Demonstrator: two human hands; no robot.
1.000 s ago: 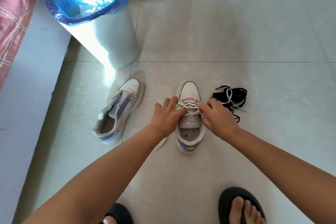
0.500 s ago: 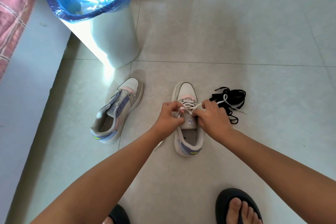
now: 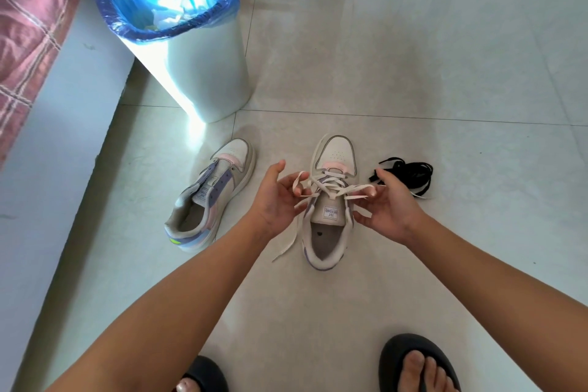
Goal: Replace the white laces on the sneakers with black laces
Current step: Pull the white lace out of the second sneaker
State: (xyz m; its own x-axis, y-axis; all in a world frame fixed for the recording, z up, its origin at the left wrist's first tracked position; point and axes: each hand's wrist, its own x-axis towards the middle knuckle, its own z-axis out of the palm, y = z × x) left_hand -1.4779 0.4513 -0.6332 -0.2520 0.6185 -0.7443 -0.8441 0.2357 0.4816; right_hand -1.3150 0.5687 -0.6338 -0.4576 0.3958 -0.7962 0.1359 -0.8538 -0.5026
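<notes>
The tongue label (image 3: 331, 212) of the laced sneaker (image 3: 331, 200) carries small purple print, upside down from here, seemingly "YONG". The second sneaker's (image 3: 211, 194) tongue label is illegible.

Both hands sit palm-up over the laced sneaker (image 3: 329, 200) on the tiled floor (image 3: 413, 73). The left hand (image 3: 273, 200) has a loop of the white lace (image 3: 327, 188) hooked over its fingers (image 3: 294, 197); the right hand (image 3: 386, 207) pinches the other end between its fingers (image 3: 370, 192) — the lace is spread wide between them, slack, still threaded through the lower eyelets. A loose end trails to the floor below the left fingers. Just beyond the right fingers lies a heap of black laces (image 3: 410, 173). Left of the left fingers, well apart, rests the unlaced second sneaker (image 3: 206, 197), and beyond it a bin (image 3: 197, 67) lined with a blue bag.
</notes>
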